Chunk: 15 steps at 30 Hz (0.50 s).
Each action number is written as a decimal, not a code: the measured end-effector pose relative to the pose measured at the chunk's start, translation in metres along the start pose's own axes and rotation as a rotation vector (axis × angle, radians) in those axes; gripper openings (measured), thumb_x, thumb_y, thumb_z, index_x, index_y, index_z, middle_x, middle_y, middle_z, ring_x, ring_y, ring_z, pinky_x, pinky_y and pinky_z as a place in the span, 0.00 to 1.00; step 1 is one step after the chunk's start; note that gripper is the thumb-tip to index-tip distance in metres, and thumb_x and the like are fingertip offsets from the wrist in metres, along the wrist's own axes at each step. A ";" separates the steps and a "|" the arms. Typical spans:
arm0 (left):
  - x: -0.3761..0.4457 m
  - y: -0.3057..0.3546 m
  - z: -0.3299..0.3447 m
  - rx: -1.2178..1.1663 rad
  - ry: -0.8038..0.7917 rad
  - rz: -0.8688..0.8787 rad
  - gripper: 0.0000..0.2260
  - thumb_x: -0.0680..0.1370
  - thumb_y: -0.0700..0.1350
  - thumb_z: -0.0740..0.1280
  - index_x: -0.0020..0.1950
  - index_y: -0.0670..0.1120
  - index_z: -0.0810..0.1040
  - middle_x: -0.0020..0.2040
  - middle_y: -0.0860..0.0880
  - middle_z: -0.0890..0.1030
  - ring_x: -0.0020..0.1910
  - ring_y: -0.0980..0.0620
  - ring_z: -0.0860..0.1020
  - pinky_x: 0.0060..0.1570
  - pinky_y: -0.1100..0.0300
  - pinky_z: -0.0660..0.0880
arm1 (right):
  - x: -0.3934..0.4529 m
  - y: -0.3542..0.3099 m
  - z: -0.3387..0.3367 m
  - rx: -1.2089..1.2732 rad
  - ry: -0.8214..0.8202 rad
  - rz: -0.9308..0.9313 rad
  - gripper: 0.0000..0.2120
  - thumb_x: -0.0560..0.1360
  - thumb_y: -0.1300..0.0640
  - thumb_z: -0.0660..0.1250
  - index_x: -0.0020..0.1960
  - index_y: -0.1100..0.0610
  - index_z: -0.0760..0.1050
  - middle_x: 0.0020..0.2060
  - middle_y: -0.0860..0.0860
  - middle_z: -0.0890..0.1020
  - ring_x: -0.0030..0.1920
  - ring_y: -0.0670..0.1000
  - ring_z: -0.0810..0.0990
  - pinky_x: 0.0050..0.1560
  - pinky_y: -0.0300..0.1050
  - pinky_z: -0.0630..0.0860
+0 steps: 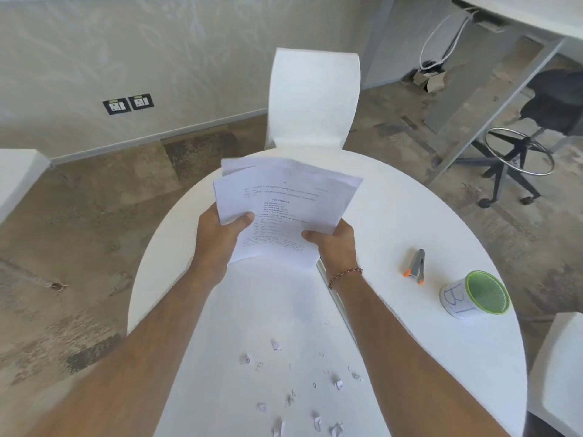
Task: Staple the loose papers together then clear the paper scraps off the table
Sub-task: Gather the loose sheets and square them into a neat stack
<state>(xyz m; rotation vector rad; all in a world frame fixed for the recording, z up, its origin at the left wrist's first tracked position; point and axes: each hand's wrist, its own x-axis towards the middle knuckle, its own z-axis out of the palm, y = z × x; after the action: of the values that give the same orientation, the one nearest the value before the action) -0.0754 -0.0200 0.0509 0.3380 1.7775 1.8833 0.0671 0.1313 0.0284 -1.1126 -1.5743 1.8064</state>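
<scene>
Both hands hold a fanned bundle of printed white papers (pixel 285 197) above the far half of the round white table (pixel 394 216). My left hand (pixel 220 234) grips the bundle's lower left edge, thumb on top. My right hand (pixel 334 244), with a beaded bracelet at the wrist, grips the lower right edge. A grey and orange stapler (pixel 416 266) lies on the table to the right of my right hand. Several small crumpled paper scraps (pixel 293 395) and a few loose bent staples are scattered on the near part of the table.
A green mesh cup wrapped in paper (pixel 476 298) stands near the table's right edge, just beyond the stapler. A ruler (pixel 337 298) lies under my right forearm. A white chair (pixel 312 102) faces me across the table; a black office chair (pixel 536 127) stands far right.
</scene>
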 end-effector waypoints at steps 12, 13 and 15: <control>-0.013 -0.017 0.000 0.097 0.095 0.032 0.10 0.76 0.39 0.73 0.57 0.48 0.83 0.50 0.53 0.87 0.50 0.52 0.84 0.52 0.54 0.79 | -0.011 0.000 -0.003 -0.008 -0.004 -0.022 0.10 0.66 0.67 0.62 0.44 0.59 0.78 0.35 0.53 0.75 0.39 0.52 0.71 0.43 0.49 0.67; -0.015 -0.017 0.002 0.092 0.106 0.032 0.09 0.76 0.40 0.73 0.56 0.48 0.83 0.49 0.53 0.87 0.50 0.52 0.84 0.52 0.54 0.79 | -0.011 0.000 -0.003 -0.006 0.006 -0.028 0.08 0.67 0.67 0.61 0.43 0.61 0.76 0.35 0.53 0.72 0.39 0.53 0.68 0.43 0.50 0.64; -0.017 -0.016 0.006 0.079 0.122 0.037 0.09 0.76 0.40 0.73 0.54 0.51 0.83 0.48 0.54 0.87 0.50 0.52 0.84 0.52 0.54 0.79 | -0.009 0.000 -0.003 0.003 0.032 -0.046 0.07 0.67 0.67 0.61 0.43 0.62 0.75 0.36 0.54 0.71 0.39 0.53 0.67 0.43 0.51 0.64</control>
<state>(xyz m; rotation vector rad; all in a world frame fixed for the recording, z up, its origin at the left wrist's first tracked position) -0.0554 -0.0239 0.0391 0.2918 1.9429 1.8988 0.0749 0.1258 0.0305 -1.0895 -1.5652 1.7523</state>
